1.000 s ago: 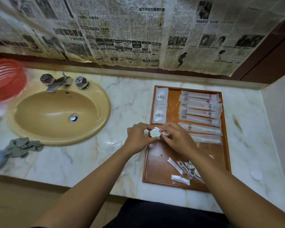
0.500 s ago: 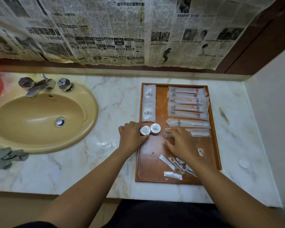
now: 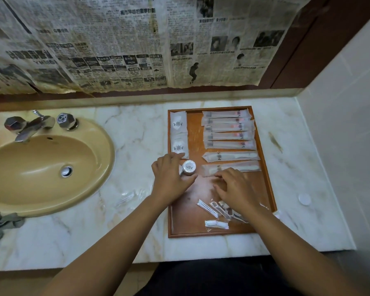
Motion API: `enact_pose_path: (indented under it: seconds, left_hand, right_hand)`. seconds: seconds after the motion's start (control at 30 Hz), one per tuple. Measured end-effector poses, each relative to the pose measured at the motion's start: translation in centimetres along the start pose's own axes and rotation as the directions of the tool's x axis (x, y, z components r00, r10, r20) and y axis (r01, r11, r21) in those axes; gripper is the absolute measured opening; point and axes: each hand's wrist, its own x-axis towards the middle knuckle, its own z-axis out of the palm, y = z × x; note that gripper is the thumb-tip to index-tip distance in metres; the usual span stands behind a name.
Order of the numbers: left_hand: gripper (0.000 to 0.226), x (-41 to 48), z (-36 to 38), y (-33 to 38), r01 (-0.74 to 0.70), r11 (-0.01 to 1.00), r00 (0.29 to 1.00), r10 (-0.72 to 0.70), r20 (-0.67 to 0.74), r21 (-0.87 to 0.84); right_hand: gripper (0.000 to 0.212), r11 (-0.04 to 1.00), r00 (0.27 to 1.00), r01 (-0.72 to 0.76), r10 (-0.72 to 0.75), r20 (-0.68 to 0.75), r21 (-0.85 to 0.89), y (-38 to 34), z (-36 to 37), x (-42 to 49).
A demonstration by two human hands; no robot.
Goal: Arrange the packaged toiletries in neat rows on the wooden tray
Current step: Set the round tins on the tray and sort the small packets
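A wooden tray (image 3: 195, 230) lies on the marble counter. Two square white packets (image 3: 178, 133) run down its left side and several long packets (image 3: 229, 135) are stacked in a row on its right. My left hand (image 3: 171, 178) curls round two small round foil-wrapped items (image 3: 188, 167) at the tray's left edge, one mostly hidden by my fingers. My right hand (image 3: 233, 186) rests with spread fingers on the tray's middle, just below the lowest long packet (image 3: 231, 167). Small loose packets (image 3: 216, 224) lie near the tray's front.
A beige sink (image 3: 47, 167) with a chrome tap (image 3: 32, 124) sits to the left. A grey cloth (image 3: 0, 223) lies at the counter's left front. Clear wrappers (image 3: 126, 198) lie between sink and tray. A white round cap (image 3: 304, 199) sits right of the tray. Newspaper covers the wall.
The two round items went from between both hands down onto the tray beside my left hand. My right hand let go and moved right to the tray's middle. The camera turned right.
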Motion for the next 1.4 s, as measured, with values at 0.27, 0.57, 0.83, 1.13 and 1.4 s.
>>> enact_pose_path:
  seconds: [0.27,0.57,0.83,1.13,1.4]
  left_hand:
    - [0.041,1.8,4.9,10.0,-0.476,0.864,0.828,0.503,0.247,-0.166]
    - [0.044,3.7,14.8,16.9,-0.816,0.574,0.497,0.757,0.425,-0.069]
    - [0.046,3.6,17.2,16.6,-0.867,0.496,0.442,0.816,0.373,-0.057]
    - [0.031,-0.1,14.5,18.6,-0.809,0.574,0.504,0.789,0.353,-0.128]
    - [0.035,-3.8,14.3,19.7,-0.647,0.760,0.678,0.540,0.498,0.057]
  right_hand:
    - [0.033,0.966,0.937,-0.201,0.238,-0.255,0.163,7.7,-4.2,-6.6]
    - [0.049,0.751,0.751,-0.627,0.653,-0.096,0.208,16.9,-7.3,-12.5]
    - [0.060,0.807,0.817,-0.576,0.575,0.051,0.131,19.2,-6.7,-11.5]
    - [0.039,0.752,0.759,-0.651,0.647,0.072,0.104,19.1,-6.4,-11.4]
    - [0.040,0.735,0.759,-0.641,0.651,0.035,0.220,17.6,-5.7,-12.2]
